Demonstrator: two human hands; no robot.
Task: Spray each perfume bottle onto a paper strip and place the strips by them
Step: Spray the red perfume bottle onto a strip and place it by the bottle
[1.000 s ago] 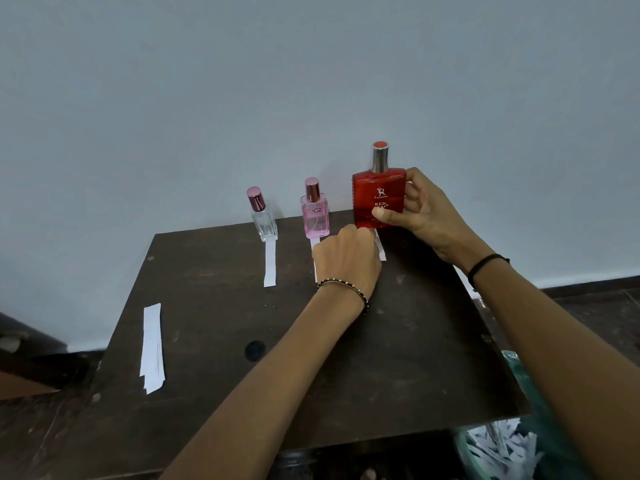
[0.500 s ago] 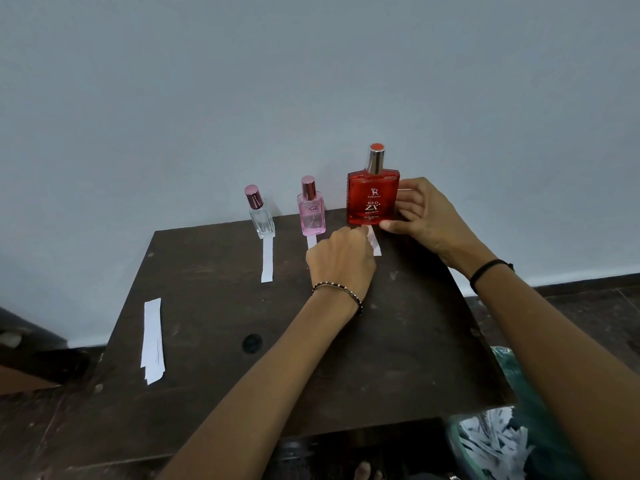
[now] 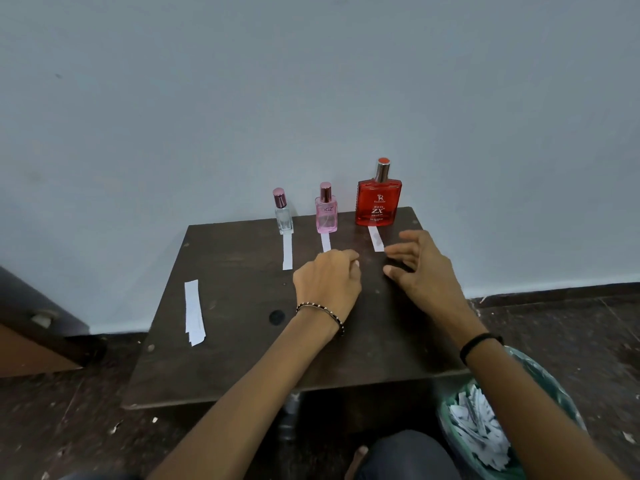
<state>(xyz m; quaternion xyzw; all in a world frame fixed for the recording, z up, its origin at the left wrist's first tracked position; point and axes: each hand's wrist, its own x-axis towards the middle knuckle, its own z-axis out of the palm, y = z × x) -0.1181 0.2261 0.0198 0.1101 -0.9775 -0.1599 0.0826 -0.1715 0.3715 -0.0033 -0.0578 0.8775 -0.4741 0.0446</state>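
Three perfume bottles stand at the far edge of the dark table [image 3: 242, 358]: a small clear bottle [image 3: 283, 214], a pink bottle [image 3: 326, 214] and a large red bottle [image 3: 378, 199]. A white paper strip lies in front of each: one strip [image 3: 287, 251] below the clear bottle, a second strip [image 3: 325, 242] below the pink bottle, a third strip [image 3: 375, 239] below the red bottle. My left hand [image 3: 329, 282] hovers with fingers curled, covering the near end of the pink bottle's strip. My right hand [image 3: 420, 268] is spread, holding nothing, just right of the red bottle's strip.
A stack of spare paper strips [image 3: 194, 311] lies at the table's left side. A green bin [image 3: 485, 424] full of used strips stands on the floor at the lower right. A brown piece of furniture [image 3: 34, 337] sits at the left. The wall runs directly behind the bottles.
My right hand has let go of the red bottle, which now stands on the table, and pulled back toward me. My left hand has drawn back from the red bottle's strip.
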